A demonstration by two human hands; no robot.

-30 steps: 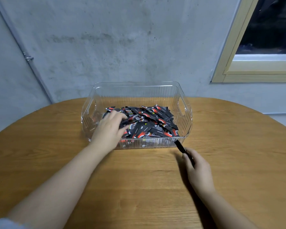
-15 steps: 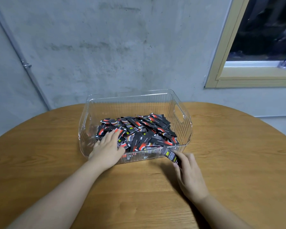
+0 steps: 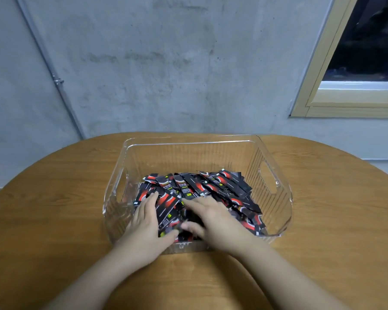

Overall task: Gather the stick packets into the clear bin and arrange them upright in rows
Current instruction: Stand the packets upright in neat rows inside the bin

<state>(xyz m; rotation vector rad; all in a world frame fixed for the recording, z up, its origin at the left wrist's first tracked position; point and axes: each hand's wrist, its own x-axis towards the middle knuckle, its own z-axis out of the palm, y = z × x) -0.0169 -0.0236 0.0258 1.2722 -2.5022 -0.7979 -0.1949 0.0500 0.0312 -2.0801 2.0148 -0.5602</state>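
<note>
Both hands in clear bin (image 3: 276, 193), on stick packets (image 3: 211, 186) lying flat, long axes slanting near-to-far. Left hand (image 3: 143, 224) flat, fingers straight; right hand (image 3: 213, 220) w/ fingers spread, thumb curled, grip unclear. None upright yet.

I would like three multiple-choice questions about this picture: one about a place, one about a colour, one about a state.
1. Where are both hands?
A. flat on the table
B. inside the clear bin, on the packets
C. on the window frame

2. What colours are the stick packets mostly?
A. black and red
B. blue and white
C. green

3. How do the packets lie?
A. upright in rows
B. in a loose, jumbled pile
C. scattered on the table

Answers:
1 B: the left hand and right hand reach over the clear bin wall.
2 A: stick packets show black with red.
3 B: they overlap at many angles.
</note>
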